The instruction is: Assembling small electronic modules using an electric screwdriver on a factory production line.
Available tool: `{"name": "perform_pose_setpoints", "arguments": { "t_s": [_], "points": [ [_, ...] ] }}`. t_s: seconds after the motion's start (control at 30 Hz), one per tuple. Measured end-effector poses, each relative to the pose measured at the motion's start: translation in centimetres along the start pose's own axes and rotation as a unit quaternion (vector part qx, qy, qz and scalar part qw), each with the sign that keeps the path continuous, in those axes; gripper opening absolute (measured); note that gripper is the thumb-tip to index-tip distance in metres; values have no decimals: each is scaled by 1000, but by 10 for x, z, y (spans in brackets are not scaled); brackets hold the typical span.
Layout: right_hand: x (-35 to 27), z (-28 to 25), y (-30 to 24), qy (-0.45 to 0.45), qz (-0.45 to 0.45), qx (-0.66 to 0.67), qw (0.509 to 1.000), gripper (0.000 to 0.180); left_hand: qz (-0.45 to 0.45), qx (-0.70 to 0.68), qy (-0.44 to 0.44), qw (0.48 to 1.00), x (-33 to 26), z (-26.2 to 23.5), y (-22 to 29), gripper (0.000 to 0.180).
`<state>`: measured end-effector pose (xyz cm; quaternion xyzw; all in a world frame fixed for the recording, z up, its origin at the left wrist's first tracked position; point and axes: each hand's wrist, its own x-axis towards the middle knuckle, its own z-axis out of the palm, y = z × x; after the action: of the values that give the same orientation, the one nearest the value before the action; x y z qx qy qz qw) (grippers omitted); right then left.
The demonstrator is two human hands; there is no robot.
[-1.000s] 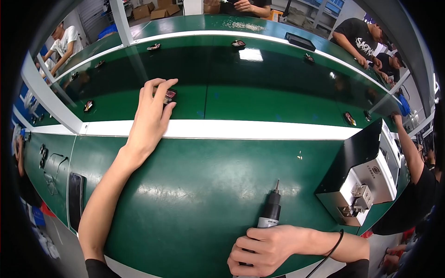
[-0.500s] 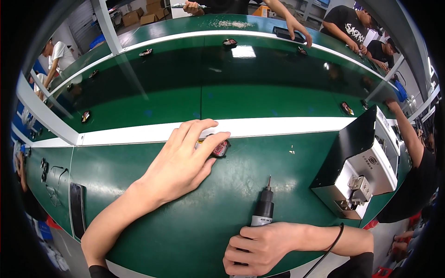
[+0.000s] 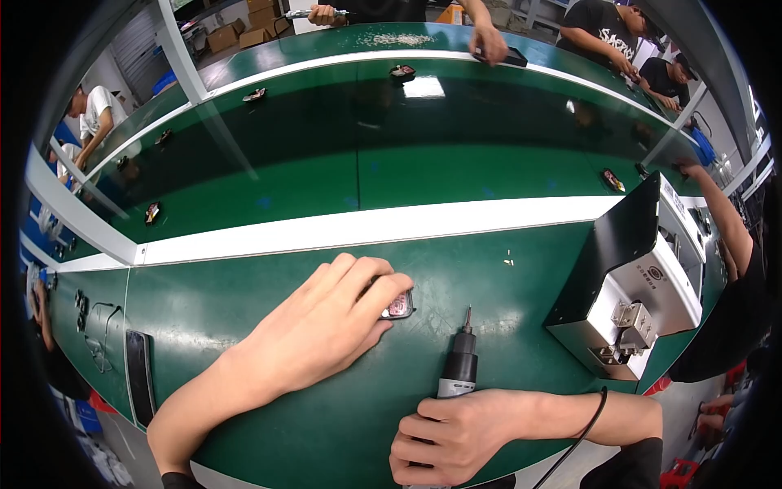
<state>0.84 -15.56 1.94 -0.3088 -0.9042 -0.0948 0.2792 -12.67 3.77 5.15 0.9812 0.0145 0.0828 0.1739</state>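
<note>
The biggest thing is the green bench [image 3: 521,330], spread under both hands. To the right of the right hand, a black and silver box [image 3: 631,281] is set down, maybe kept to the side so that room is left for both hands to move.

The left hand [image 3: 338,301] is held low over the bench, with its back up and its fingers bent. The right hand [image 3: 464,432] is held nearer the bench's close edge, also back up.

A screwdriver [image 3: 459,367] is clamped in the right hand, with the fingers wrapped round it. Its thin tip is pointed away from the hand, perhaps so that it is kept ready; whether its weight is borne by the bench cannot be told.

Well to the left of the left hand, a phone [image 3: 140,375] is laid flat, and past it a pair of glasses [image 3: 102,334], perhaps put there to be out of the way.

A small dark case [image 3: 399,306] is pinched between the left hand's fingers and thumb, likely so that it is kept from slipping. Part of it is hidden by the fingers.

Smallest are some tiny pale bits [image 3: 509,258], left beyond the right hand.
</note>
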Motion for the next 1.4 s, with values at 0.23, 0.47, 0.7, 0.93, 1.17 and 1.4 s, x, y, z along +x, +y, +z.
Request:
{"name": "perform_pose_setpoints", "arguments": {
  "t_s": [0.23,0.47,0.7,0.93,1.17,1.4],
  "points": [
    [-3,3,-1,0,0,-5,1000,15,56,66,-97,991,-6,-10,14,45],
    [-13,20,-7,6,-2,0,1000,18,67,86,-144,984,-10,-22,26,47],
    [-6,6,-2,8,1,4,1000,16,-52,-29,-172,983,-10,-23,38,43],
    [-5,6,-2,10,0,7,1000,16,95,12,-114,989,-6,-18,15,42],
    [-7,5,-2,10,3,2,1000,15,118,38,-83,989,-1,-9,5,36],
    [-7,6,-3,12,2,-1,1000,15,205,37,111,972,-5,32,-5,17]
  ]
}}
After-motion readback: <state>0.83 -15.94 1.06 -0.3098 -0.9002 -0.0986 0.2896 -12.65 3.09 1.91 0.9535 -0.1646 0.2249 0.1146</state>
